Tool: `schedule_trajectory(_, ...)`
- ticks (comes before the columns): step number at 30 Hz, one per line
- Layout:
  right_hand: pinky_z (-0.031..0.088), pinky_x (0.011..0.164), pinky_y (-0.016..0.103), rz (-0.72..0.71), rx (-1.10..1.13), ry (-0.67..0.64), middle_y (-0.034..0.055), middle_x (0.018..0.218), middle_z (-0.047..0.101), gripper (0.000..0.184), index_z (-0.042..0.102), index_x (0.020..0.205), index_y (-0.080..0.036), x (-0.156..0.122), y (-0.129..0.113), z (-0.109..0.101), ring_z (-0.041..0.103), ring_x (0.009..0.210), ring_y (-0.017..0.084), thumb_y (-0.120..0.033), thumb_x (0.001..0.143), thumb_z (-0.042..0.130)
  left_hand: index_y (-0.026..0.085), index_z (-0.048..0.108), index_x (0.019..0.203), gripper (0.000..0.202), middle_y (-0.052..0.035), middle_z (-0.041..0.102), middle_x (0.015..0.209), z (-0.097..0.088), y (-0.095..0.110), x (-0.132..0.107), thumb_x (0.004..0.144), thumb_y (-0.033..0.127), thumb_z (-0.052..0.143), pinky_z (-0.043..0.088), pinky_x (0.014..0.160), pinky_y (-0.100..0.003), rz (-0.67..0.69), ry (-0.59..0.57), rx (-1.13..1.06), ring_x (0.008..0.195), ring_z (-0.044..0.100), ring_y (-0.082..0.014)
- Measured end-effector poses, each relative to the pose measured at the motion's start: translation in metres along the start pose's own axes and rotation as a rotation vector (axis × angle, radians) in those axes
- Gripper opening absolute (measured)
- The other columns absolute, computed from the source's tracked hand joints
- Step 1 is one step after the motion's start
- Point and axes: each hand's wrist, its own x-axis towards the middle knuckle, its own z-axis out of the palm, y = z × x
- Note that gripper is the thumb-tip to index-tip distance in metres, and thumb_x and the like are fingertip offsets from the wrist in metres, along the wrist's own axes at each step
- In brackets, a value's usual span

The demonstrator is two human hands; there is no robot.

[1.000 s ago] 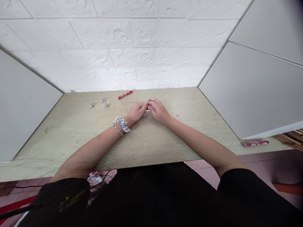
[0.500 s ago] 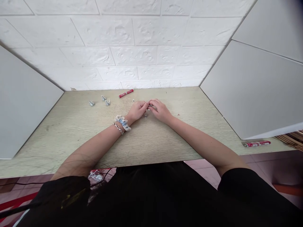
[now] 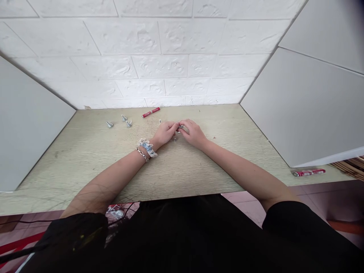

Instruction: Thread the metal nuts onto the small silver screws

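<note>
My left hand (image 3: 165, 132) and my right hand (image 3: 194, 133) meet over the middle of the table, fingertips pinched together. Between them shows a small silver metal bolt (image 3: 181, 126), mostly covered by the fingers, so its far parts are hidden. Just below the left fingers lies a small round metal piece (image 3: 174, 140), too small to tell if it is a nut or a washer. Another little metal part (image 3: 160, 121) peeks out behind my left hand. Farther left, several bolts with washers (image 3: 129, 123) stand or lean on the tabletop.
A red marker-like tube (image 3: 151, 112) lies near the white brick wall (image 3: 176, 66). A second red tube (image 3: 309, 173) rests at the right front edge of the table (image 3: 182, 170). Grey-white panels (image 3: 315, 102) border both sides. Brown wicker (image 3: 351, 167) juts in at the right.
Both hands stay in nearly the same place. The right fingers have shifted slightly, and a little more of the bolt shows between the hands.
</note>
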Motion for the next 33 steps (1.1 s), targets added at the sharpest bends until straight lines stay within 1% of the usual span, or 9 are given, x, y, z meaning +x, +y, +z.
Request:
schedule_trajectory(6,0.045,0.088,0.034,-0.025,0.054,0.042,0.0077,0.099,0.063,0.019,0.059,0.101,-0.017,0.0,0.0032,0.003,0.057,0.096,0.019,-0.025,0.086,0.051,0.017,0.047,0.052,0.047,0.0005,0.052,0.051,-0.0012,0.0025,-0.0004,0.089,0.043,0.035,0.035,0.054,-0.024,-0.005,0.003,0.008,0.051,0.047,-0.0101)
schedule_trajectory(10,0.046,0.083,0.033,-0.021,0.082,0.047,0.0067,0.095,0.064,0.017,0.06,0.098,-0.017,0.0002,0.0047,0.0037,0.059,0.092,0.019,-0.022,0.085,0.05,0.016,0.048,0.054,0.049,0.0004,0.052,0.052,-0.0023,0.0048,-0.0016,0.09,0.045,0.033,0.035,0.055,-0.023,0.015,-0.04,0.042,0.052,0.048,-0.0097)
schedule_trajectory(16,0.047,0.076,0.031,0.016,0.105,0.011,0.0058,0.091,0.065,0.016,0.06,0.093,-0.018,-0.0002,0.0035,0.0028,0.059,0.083,0.017,-0.02,0.082,0.049,0.017,0.045,0.054,0.049,0.0007,0.051,0.051,-0.0023,0.0052,-0.0024,0.091,0.045,0.031,0.034,0.054,-0.023,0.058,-0.051,0.092,0.051,0.046,-0.0098)
schedule_trajectory(23,0.046,0.075,0.031,0.069,0.117,-0.034,0.0061,0.091,0.067,0.019,0.063,0.094,-0.017,0.0001,0.0009,0.0017,0.058,0.08,0.016,-0.02,0.082,0.049,0.017,0.042,0.052,0.047,0.0005,0.049,0.052,-0.0016,0.0018,-0.0012,0.091,0.041,0.033,0.032,0.053,-0.024,0.096,-0.051,0.123,0.051,0.044,-0.0094)
schedule_trajectory(30,0.045,0.073,0.03,0.089,0.118,-0.088,0.0059,0.087,0.067,0.02,0.064,0.092,-0.015,0.0004,-0.0018,-0.0023,0.057,0.074,0.015,-0.024,0.084,0.047,0.017,0.046,0.053,0.047,-0.0001,0.054,0.052,-0.0019,-0.0009,0.0002,0.09,0.042,0.034,0.034,0.053,-0.023,0.062,-0.087,0.118,0.051,0.047,-0.0099)
schedule_trajectory(33,0.046,0.074,0.03,0.089,0.129,-0.094,0.0062,0.09,0.067,0.023,0.063,0.095,-0.016,0.0003,-0.0018,-0.0025,0.058,0.076,0.016,-0.025,0.087,0.043,0.017,0.048,0.053,0.047,0.0001,0.054,0.051,-0.0017,-0.0008,0.0006,0.09,0.043,0.034,0.034,0.053,-0.023,0.049,-0.063,0.104,0.05,0.047,-0.0101)
